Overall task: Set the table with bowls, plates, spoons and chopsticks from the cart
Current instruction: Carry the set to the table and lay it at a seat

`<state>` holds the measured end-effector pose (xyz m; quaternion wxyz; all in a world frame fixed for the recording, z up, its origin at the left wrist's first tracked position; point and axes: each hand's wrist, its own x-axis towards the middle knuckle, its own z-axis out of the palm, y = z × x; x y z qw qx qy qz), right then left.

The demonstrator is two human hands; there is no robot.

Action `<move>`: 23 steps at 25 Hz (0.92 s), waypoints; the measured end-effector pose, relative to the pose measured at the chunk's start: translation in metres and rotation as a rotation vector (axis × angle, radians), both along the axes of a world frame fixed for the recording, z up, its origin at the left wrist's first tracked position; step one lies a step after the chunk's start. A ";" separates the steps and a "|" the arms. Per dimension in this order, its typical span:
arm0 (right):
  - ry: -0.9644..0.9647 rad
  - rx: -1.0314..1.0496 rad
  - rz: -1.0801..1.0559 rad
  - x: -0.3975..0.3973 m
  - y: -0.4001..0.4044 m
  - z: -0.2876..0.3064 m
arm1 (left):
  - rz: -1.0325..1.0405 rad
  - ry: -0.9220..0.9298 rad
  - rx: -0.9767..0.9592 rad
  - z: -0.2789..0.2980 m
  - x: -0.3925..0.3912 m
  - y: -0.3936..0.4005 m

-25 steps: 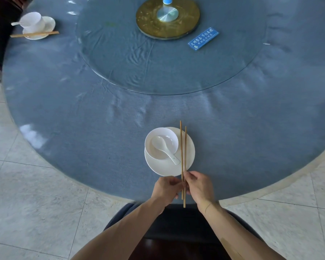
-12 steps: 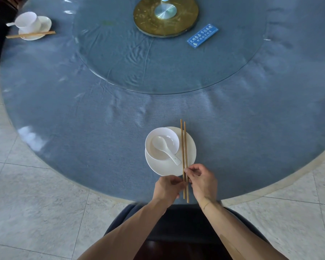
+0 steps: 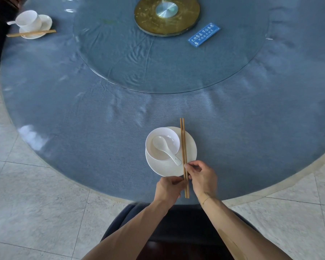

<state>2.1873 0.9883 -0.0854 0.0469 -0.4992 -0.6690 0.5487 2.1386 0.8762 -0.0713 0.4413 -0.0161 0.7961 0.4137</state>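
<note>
Two thin wooden chopsticks lie side by side across the right part of the round white plate, beside its white bowl. The left hand and right hand both pinch their near ends.

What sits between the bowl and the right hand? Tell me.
The chopsticks lie between the bowl and the right hand, across the plate, pinched by that hand; the head view shows it.

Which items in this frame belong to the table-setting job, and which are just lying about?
Job items: near plate, bowl, spoon, chopsticks pinched by left hand and right hand; far place setting.

Lying about: blue sign, brass turntable hub, chair.
</note>
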 end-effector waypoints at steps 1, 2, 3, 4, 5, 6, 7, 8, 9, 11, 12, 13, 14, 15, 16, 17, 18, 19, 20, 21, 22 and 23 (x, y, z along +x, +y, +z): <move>0.000 -0.001 -0.001 0.000 0.000 0.000 | 0.001 0.000 0.001 0.000 0.000 0.000; -0.001 0.000 -0.003 0.000 0.000 0.001 | 0.003 -0.001 0.001 -0.001 -0.001 -0.001; -0.004 0.001 -0.007 -0.001 -0.001 0.001 | 0.005 -0.002 -0.002 -0.001 -0.001 -0.001; -0.008 0.003 -0.010 -0.001 -0.001 0.002 | 0.007 -0.005 -0.005 -0.002 -0.002 -0.001; -0.010 0.005 -0.013 -0.001 -0.002 0.003 | 0.006 -0.006 -0.008 -0.003 -0.002 -0.001; -0.012 0.006 -0.014 -0.001 -0.002 0.003 | 0.003 -0.006 -0.010 -0.004 -0.002 -0.001; -0.012 0.005 -0.011 -0.001 -0.002 0.004 | 0.000 -0.003 -0.011 -0.005 -0.003 -0.001; -0.011 0.004 -0.008 -0.001 -0.002 0.004 | -0.004 0.000 -0.011 -0.005 -0.003 -0.002; -0.009 0.005 -0.004 -0.001 -0.002 0.005 | -0.007 0.001 -0.008 -0.006 -0.002 -0.002; -0.007 0.010 0.001 -0.001 -0.001 0.006 | -0.010 0.000 0.003 -0.007 -0.002 -0.003; -0.007 0.014 0.004 -0.001 -0.001 0.006 | -0.011 0.002 0.006 -0.007 -0.002 -0.003; -0.009 0.017 0.008 0.000 -0.001 0.006 | -0.012 0.007 0.006 -0.007 -0.003 -0.003; -0.010 0.020 0.013 0.000 -0.001 0.007 | -0.013 0.014 0.003 -0.007 -0.002 -0.004; -0.012 0.026 0.022 0.000 -0.001 0.008 | -0.019 0.025 -0.002 -0.008 -0.003 -0.005; -0.020 0.042 0.045 0.001 0.000 0.011 | -0.029 0.041 -0.009 -0.007 -0.003 -0.007; -0.036 0.082 0.086 0.002 0.001 0.014 | -0.038 0.060 -0.016 -0.006 -0.003 -0.010; -0.058 0.146 0.141 0.004 0.003 0.017 | -0.044 0.080 -0.024 -0.004 -0.004 -0.013; -0.080 0.219 0.203 0.005 0.006 0.020 | -0.048 0.103 -0.034 -0.002 -0.006 -0.017; -0.096 0.292 0.263 0.008 0.008 0.024 | -0.051 0.126 -0.046 0.001 -0.008 -0.021; -0.107 0.363 0.324 0.010 0.011 0.029 | -0.049 0.153 -0.060 0.006 -0.009 -0.026; -0.113 0.434 0.381 0.013 0.013 0.035 | -0.045 0.178 -0.072 0.010 -0.011 -0.031; -0.110 0.503 0.424 0.016 0.017 0.041 | -0.040 0.206 -0.083 0.014 -0.013 -0.035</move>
